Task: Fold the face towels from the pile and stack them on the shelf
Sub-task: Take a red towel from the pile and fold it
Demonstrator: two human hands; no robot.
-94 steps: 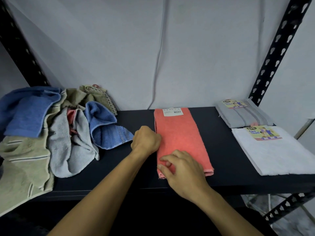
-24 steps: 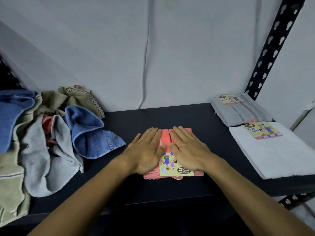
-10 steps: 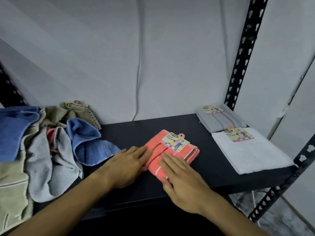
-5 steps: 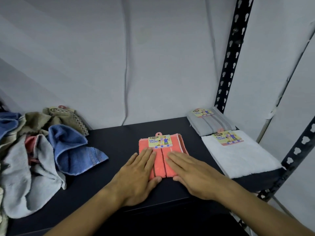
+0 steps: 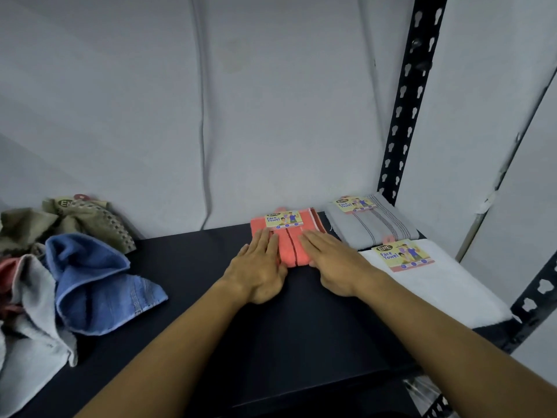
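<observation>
Coral towel [image 5: 291,245] lies folded at the shelf's [image 5: 301,321] back, just left of the grey towel [image 5: 373,226] — both hands, left [image 5: 259,273] and right [image 5: 330,263], flat and open on its near edge, gripping nothing.

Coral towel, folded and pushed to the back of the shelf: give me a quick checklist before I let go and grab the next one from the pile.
1. Coral towel folded flat, label up: ok.
2. Sits beside the grey towel, not overlapping: ok.
3. Back edge against the wall: cannot tell.
4. Left hand and right hand flat on it, nothing pinched: ok.
5. White towel undisturbed: ok.
6. Pile still has towels, blue towel nearest: ok.
</observation>
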